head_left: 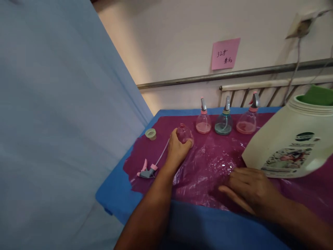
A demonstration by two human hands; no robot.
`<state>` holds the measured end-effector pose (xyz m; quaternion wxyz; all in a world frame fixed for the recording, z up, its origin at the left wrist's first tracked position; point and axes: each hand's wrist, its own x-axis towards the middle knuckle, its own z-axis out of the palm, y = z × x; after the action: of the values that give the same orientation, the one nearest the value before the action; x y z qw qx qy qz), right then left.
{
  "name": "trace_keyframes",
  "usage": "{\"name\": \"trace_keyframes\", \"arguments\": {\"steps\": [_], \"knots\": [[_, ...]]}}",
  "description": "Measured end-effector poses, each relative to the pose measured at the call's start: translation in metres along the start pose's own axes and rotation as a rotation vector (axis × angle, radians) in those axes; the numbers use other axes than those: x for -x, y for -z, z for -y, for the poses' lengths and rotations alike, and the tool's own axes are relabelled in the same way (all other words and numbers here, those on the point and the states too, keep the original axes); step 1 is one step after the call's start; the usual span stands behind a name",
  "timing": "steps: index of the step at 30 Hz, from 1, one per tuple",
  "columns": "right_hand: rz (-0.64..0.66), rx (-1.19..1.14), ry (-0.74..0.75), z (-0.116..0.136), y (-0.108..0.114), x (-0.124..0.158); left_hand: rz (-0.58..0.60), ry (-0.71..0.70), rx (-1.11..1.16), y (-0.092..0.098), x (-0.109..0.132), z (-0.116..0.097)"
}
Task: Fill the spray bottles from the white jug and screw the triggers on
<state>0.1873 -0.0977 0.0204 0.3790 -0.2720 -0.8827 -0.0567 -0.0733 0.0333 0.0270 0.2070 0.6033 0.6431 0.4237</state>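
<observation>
My left hand [178, 147] wraps round a clear pink spray bottle [186, 132], which stands with its neck uncapped on the purple plastic sheet. Left of that hand lies a grey and pink trigger spray head [148, 171], its thin tube pointing up toward the bottle. A small pale green cup-like cap [151, 134] sits farther back on the left. My right hand [247, 187] hovers or rests low beside the base of a large cream-coloured jug [283, 142]; its thumb is apart from the fingers and I see nothing held. The fingertips are partly hidden.
Three spray bottles with heads fitted stand behind: a pink one [203, 124], a teal one [223, 125] and another pink one [246, 124], each with some liquid. Green material [318, 95] shows in the jug's mouth. A blue curtain [65, 86] hangs at left.
</observation>
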Motion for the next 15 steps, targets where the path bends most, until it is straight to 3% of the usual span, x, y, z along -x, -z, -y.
{"name": "trace_keyframes", "arguments": {"steps": [2,5,8,12,15], "knots": [[-0.009,-0.014,-0.068,-0.007,-0.004,0.014,0.036,-0.028,0.060,0.000,0.006,-0.005],[-0.036,-0.045,-0.128,-0.014,0.000,0.028,0.182,-0.081,0.138,-0.003,0.021,-0.016],[-0.054,-0.049,-0.138,-0.012,0.010,0.024,0.310,-0.143,0.132,-0.009,0.035,-0.024],[-0.065,-0.055,-0.066,0.005,0.011,-0.019,0.393,-0.197,0.039,-0.016,0.041,-0.023],[-0.013,-0.107,0.036,0.027,-0.014,-0.072,0.437,-0.192,0.019,-0.022,0.042,-0.016]]}}
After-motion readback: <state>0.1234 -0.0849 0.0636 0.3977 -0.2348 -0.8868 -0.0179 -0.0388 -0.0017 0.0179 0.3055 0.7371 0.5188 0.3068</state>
